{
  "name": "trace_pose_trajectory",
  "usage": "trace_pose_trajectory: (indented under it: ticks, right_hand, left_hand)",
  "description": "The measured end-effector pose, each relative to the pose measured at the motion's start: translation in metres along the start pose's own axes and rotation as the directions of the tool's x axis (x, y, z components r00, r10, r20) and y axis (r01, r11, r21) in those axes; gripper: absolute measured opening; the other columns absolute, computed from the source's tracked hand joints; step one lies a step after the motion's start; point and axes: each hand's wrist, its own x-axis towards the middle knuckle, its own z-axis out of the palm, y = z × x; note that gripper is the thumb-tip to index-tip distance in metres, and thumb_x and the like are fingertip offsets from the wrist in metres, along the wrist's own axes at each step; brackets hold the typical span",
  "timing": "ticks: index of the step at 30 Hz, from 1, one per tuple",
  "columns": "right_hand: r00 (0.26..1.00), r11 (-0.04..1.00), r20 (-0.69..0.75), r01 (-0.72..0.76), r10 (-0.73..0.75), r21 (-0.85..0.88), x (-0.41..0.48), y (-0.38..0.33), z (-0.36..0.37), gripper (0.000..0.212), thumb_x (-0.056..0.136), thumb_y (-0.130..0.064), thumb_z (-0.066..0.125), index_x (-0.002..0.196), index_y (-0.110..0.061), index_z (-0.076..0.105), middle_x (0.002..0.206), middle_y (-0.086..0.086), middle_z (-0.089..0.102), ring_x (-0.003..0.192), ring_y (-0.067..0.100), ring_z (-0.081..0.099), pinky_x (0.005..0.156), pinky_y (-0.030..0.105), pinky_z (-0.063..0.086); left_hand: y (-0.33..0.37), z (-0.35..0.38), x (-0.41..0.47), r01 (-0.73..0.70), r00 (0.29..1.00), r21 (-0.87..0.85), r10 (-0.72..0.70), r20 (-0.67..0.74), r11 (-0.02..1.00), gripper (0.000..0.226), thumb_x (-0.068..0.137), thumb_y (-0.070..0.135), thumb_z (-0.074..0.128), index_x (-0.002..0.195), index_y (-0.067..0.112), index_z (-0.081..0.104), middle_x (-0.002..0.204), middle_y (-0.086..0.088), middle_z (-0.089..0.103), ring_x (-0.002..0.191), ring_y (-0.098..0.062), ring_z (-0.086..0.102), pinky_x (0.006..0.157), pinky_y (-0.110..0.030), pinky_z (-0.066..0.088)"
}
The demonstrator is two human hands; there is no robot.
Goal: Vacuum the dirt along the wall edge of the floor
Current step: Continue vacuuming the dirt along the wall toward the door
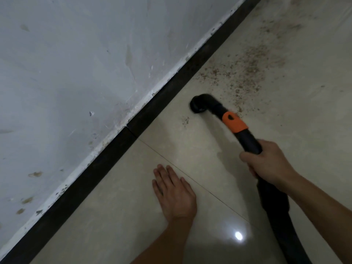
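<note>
My right hand (266, 161) grips the black vacuum tube (249, 141) just below its orange collar (235, 122). The tube's bent black nozzle (200, 104) points down at the beige tiled floor (133, 216), a short way out from the dark skirting board (152, 105). Brown dirt (247, 71) is scattered over the tiles beyond the nozzle, and a small patch of dirt (185, 121) lies just in front of it. My left hand (174, 189) rests flat on the floor with straight fingers, nearer to me than the nozzle.
The stained white wall (76, 73) fills the left side and runs diagonally to the top right. The black hose (282, 221) trails back under my right forearm. A lamp's reflection (238, 235) shines on the tile.
</note>
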Motion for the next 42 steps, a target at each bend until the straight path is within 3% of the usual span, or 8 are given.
trace_pose_trajectory:
  ticks: [4,9,15,21,26,29,32,42]
  right_hand:
    - [0.994,0.999,0.108,0.014,-0.008,-0.050,-0.033,0.014,0.011,0.018,0.073,-0.012,0.071,0.069,-0.014,0.054,0.046,-0.002,0.051,0.037,0.014,0.047,0.038,0.027,0.040]
    - [0.998,0.998,-0.057,0.021,-0.024,-0.063,-0.034,0.013,0.020,0.017,0.072,-0.018,0.072,0.070,-0.018,0.055,0.052,0.002,0.055,0.042,0.016,0.050,0.044,0.027,0.040]
    - [0.990,0.998,0.136,0.039,-0.032,-0.055,-0.048,0.012,0.025,0.024,0.070,-0.014,0.073,0.064,-0.019,0.051,0.050,-0.005,0.050,0.043,0.014,0.048,0.048,0.031,0.041]
    - [0.997,0.990,0.010,0.083,-0.083,-0.112,-0.039,-0.012,0.046,0.018,0.075,-0.023,0.070,0.078,-0.018,0.053,0.066,0.003,0.059,0.056,0.022,0.060,0.050,0.028,0.045]
    - [0.999,0.983,-0.048,-0.029,0.021,-0.180,-0.103,0.045,0.024,0.023,0.072,-0.025,0.072,0.070,-0.024,0.048,0.057,-0.005,0.054,0.048,0.004,0.052,0.040,0.016,0.035]
    - [0.953,0.978,-0.276,-0.162,0.121,-0.131,-0.119,0.079,-0.008,0.023,0.072,-0.021,0.075,0.068,-0.022,0.052,0.056,-0.002,0.057,0.050,0.006,0.055,0.047,0.024,0.042]
    - [0.912,0.984,-0.374,-0.178,0.171,0.017,-0.094,0.079,-0.026,0.016,0.075,-0.021,0.073,0.072,-0.018,0.057,0.062,0.009,0.062,0.056,0.028,0.061,0.054,0.038,0.050]
    - [0.992,0.995,-0.102,-0.064,0.072,0.078,-0.084,0.043,0.019,0.015,0.075,-0.021,0.071,0.083,-0.018,0.058,0.071,0.008,0.064,0.051,0.020,0.059,0.046,0.027,0.046]
  left_hand:
    - [0.001,-0.002,0.000,0.010,1.000,0.000,-0.010,0.009,1.000,0.062,0.095,0.032,0.023,0.143,-0.001,0.044,0.152,-0.022,0.036,0.143,-0.036,0.031,0.117,-0.050,0.023]
    - [0.000,-0.001,0.000,0.009,1.000,-0.005,-0.009,0.027,1.000,0.056,0.096,0.029,0.034,0.143,-0.001,0.042,0.152,-0.022,0.035,0.144,-0.036,0.030,0.118,-0.050,0.022]
    - [-0.001,0.001,0.000,0.016,0.999,-0.021,-0.015,0.035,1.000,0.058,0.096,0.029,0.033,0.144,-0.001,0.040,0.153,-0.023,0.032,0.145,-0.037,0.026,0.119,-0.050,0.019]
    - [-0.002,0.001,0.000,-0.006,1.000,-0.027,0.006,0.021,1.000,0.061,0.095,0.030,0.026,0.146,-0.002,0.036,0.156,-0.023,0.026,0.147,-0.037,0.019,0.120,-0.049,0.012]
    - [-0.001,-0.004,-0.003,-0.003,1.000,-0.038,0.004,0.020,0.999,0.063,0.093,0.029,0.024,0.147,-0.003,0.034,0.156,-0.024,0.024,0.147,-0.036,0.017,0.119,-0.048,0.011]
    - [0.000,-0.004,-0.004,-0.027,1.000,-0.048,0.026,-0.002,0.998,0.060,0.093,0.026,0.029,0.143,-0.005,0.039,0.153,-0.027,0.030,0.145,-0.039,0.023,0.118,-0.051,0.016]
    - [-0.001,-0.002,-0.004,-0.032,0.999,-0.037,0.032,-0.006,0.999,0.052,0.097,0.020,0.041,0.142,-0.006,0.041,0.152,-0.027,0.033,0.143,-0.039,0.026,0.116,-0.051,0.019]
    - [-0.001,-0.009,0.003,-0.111,0.990,0.022,0.108,0.094,0.994,0.051,0.094,0.015,0.041,0.135,-0.015,0.043,0.144,-0.038,0.036,0.137,-0.049,0.033,0.113,-0.055,0.024]
